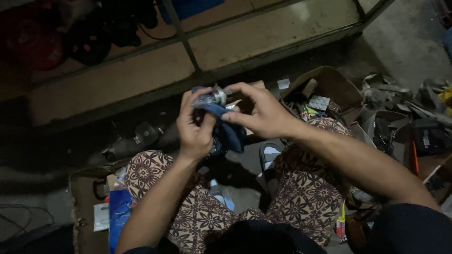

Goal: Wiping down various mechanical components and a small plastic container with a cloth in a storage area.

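Note:
My left hand (195,129) holds a small shiny metal part (217,95) wrapped in a dark blue cloth (228,129), raised above my lap. My right hand (261,113) pinches the same cloth and part from the right, fingers curled over the top. The cloth hangs down between both hands. My knees in brown patterned trousers (197,207) are below, and I am seated on the floor.
An open cardboard box (329,87) with small parts and a blister pack stands to the right. Scrap metal and dark parts (414,117) pile at far right. A low metal-framed shelf (188,51) runs ahead. Another box (89,207) with blue packaging sits left.

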